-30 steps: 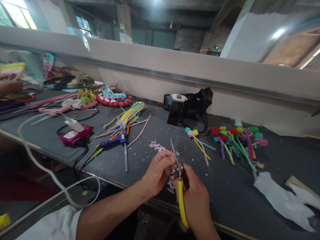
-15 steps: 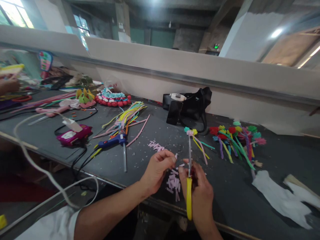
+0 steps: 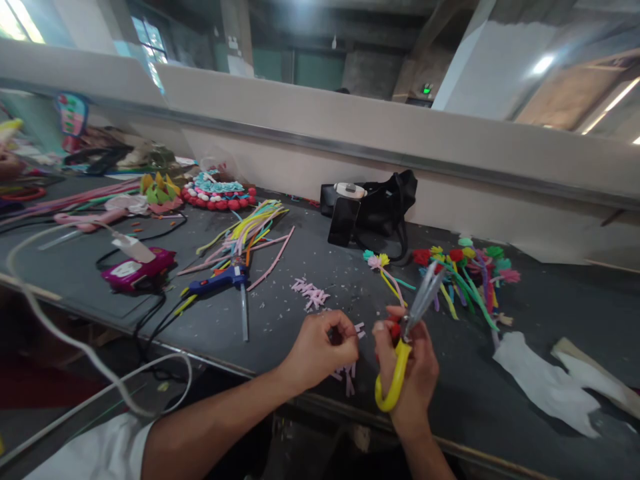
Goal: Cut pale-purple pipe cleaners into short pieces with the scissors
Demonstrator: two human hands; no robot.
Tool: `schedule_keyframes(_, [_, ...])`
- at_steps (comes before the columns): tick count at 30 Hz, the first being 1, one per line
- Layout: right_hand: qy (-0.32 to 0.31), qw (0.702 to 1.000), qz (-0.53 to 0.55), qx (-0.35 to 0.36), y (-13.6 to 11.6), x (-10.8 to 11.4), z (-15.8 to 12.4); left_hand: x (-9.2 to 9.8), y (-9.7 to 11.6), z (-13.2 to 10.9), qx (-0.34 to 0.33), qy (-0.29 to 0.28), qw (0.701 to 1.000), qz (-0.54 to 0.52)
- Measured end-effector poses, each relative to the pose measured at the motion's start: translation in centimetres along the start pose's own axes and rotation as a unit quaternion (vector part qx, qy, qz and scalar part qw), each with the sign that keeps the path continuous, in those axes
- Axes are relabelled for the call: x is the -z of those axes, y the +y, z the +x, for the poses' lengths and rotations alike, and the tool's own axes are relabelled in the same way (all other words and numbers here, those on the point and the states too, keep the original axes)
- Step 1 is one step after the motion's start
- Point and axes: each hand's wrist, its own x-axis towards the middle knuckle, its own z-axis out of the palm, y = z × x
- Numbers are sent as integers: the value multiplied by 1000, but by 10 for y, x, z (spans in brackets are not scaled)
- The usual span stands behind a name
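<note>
My right hand grips yellow-handled scissors, whose blades point up and to the right, blurred by motion. My left hand is curled in a pinch just left of it, above a small heap of short pink cut pieces on the dark table. What the pinch holds is too small to make out. Another heap of pink pieces lies a little farther back.
A blue glue gun and loose pipe cleaners lie to the left. Finished pom-pom stems lie right, with a black bag behind and white gloves at far right. Cables trail off the front edge.
My right hand swung the scissors from pointing straight back to tilting right and lifted them. My left hand sank toward the cut pieces. The view shifted slightly right.
</note>
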Motion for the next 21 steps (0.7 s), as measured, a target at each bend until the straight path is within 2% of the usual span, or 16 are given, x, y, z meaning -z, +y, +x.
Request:
schedule_keyframes(3, [23, 999, 26, -24, 0, 1, 3, 1, -1, 2, 17, 17, 1000, -4])
schedule_keyframes(5, [5, 999, 32, -22, -1, 1, 1, 2, -1, 3, 19, 22, 1000, -8])
schedule_keyframes(8, [-38, 999, 10, 38, -3, 0, -5, 2, -1, 2, 19, 11, 1000, -13])
schedule_keyframes(11, [-50, 994, -16, 100, -3, -1, -8, 2, -1, 2, 35, -8, 999, -33])
schedule_keyframes(17, [-55, 989, -31, 131, -1, 0, -4, 4, -4, 4, 95, -80, 981, -151])
schedule_keyframes(21, [-51, 988, -38, 138, 5, -1, -7, 6, -5, 6, 105, -67, 968, -216])
